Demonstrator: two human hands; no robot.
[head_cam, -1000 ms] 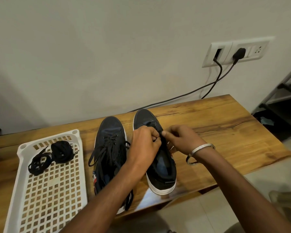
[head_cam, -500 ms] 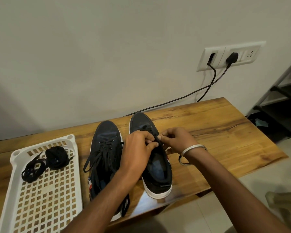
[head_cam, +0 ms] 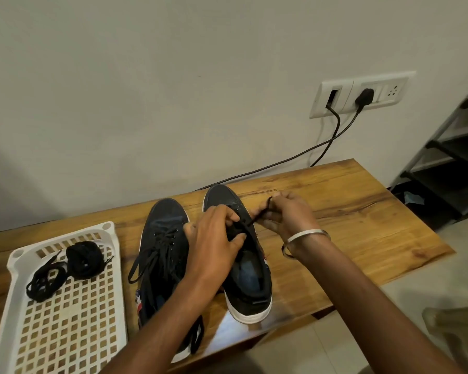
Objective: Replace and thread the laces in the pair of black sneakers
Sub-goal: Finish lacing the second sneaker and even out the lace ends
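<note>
Two black sneakers with white soles stand side by side on the wooden table (head_cam: 362, 211), toes toward the wall. The left sneaker (head_cam: 162, 238) is laced, its lace ends hanging loose. My left hand (head_cam: 214, 238) grips the right sneaker (head_cam: 249, 271) at its eyelet area. My right hand (head_cam: 287, 211), with a metal bangle on the wrist, pinches a black lace (head_cam: 260, 215) that runs up and to the right from the sneaker's eyelets. A white perforated tray (head_cam: 65, 319) at the left holds spare black laces (head_cam: 65, 265), one bundled, one loose.
A wall socket panel (head_cam: 362, 94) carries a black plug, and two cables (head_cam: 295, 157) run down behind the table. A dark shelf rack (head_cam: 449, 163) stands at the right. The table's front edge lies close to the sneakers' heels.
My right hand has drawn the lace out of the right sneaker, up and to the right. The view has shifted so everything sits slightly lower and further left in the frame.
</note>
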